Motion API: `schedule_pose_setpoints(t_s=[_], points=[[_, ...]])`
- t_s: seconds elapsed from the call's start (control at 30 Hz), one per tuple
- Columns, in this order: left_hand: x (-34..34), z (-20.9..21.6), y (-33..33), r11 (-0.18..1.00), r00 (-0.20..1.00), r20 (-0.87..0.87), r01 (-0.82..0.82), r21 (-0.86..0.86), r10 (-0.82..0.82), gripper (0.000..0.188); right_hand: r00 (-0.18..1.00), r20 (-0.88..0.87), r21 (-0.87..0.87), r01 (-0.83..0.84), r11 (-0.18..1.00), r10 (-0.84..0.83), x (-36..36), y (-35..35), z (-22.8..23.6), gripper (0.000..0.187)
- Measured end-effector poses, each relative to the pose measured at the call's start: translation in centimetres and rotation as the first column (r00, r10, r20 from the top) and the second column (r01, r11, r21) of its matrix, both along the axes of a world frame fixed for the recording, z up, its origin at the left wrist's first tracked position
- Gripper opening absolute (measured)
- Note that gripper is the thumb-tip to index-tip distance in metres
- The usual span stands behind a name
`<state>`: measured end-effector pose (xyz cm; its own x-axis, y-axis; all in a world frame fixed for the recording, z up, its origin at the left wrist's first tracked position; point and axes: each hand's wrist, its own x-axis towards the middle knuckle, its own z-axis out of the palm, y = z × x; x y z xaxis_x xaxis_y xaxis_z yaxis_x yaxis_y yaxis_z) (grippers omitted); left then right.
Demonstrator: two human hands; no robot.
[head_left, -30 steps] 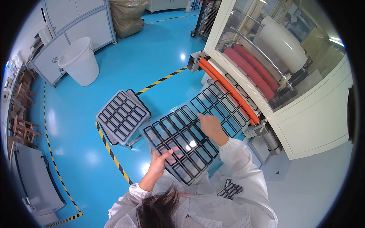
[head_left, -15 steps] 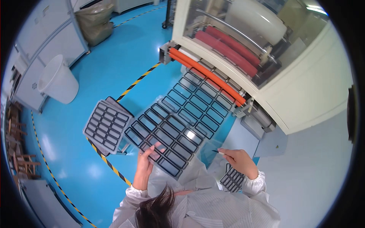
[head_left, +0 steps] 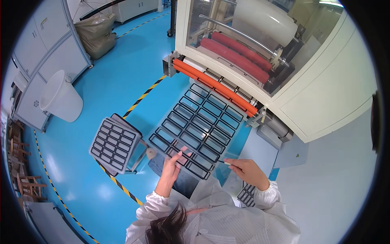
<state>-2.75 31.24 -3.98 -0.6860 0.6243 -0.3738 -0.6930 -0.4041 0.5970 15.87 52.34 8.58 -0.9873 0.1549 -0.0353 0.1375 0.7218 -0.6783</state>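
- Left hand (head_left: 172, 166): fingers spread open, fingertips pressing flat on the near end of the clear film sheet printed with rows of black rectangular frames (head_left: 199, 124); not gripping anything.
- Right hand (head_left: 247, 171): closed in a pinch on a thin dark pointed tool (head_left: 222, 162), tip at the sheet's near right corner.
- The sheet comes out from under the long orange roller (head_left: 215, 84) of the cream-coloured machine with red rollers behind a clear guard (head_left: 325, 93) and slopes down toward the person; its near edge sits under both hands.
- Left of the sheet, just beside it: a stack of grey sheets with the same black frames (head_left: 115, 143) on a small stand.
- More framed pieces (head_left: 247, 194) show below the right wrist, partly hidden by the white sleeve.
- Blue floor (head_left: 122, 73) with yellow-black striped tape (head_left: 143, 96); white plastic bucket (head_left: 61, 96) and grey cabinets (head_left: 44, 53) well apart on the left; bagged bin (head_left: 97, 34) further back.
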Motion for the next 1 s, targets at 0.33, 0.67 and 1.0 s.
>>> schedule_pose_setpoints(t_s=[0.33,0.67,1.0], points=[[0.6,-1.7,-0.2,0.998,1.000,-0.004,-0.004,-0.056,0.004,0.033,0.990,0.087,-0.143,0.118,0.983,-0.106,-1.4,-1.0,0.6,0.027],[-0.1,-0.8,0.7,1.000,1.000,-0.007,0.010,-0.007,-0.010,0.030,0.916,-0.316,0.036,0.271,0.962,-0.246,-10.2,4.0,-5.1,0.032],[0.2,2.0,0.5,1.000,1.000,-0.014,0.028,0.010,-0.028,0.038,0.886,-0.452,0.216,0.224,0.950,-0.106,-22.1,5.2,-7.2,0.027]])
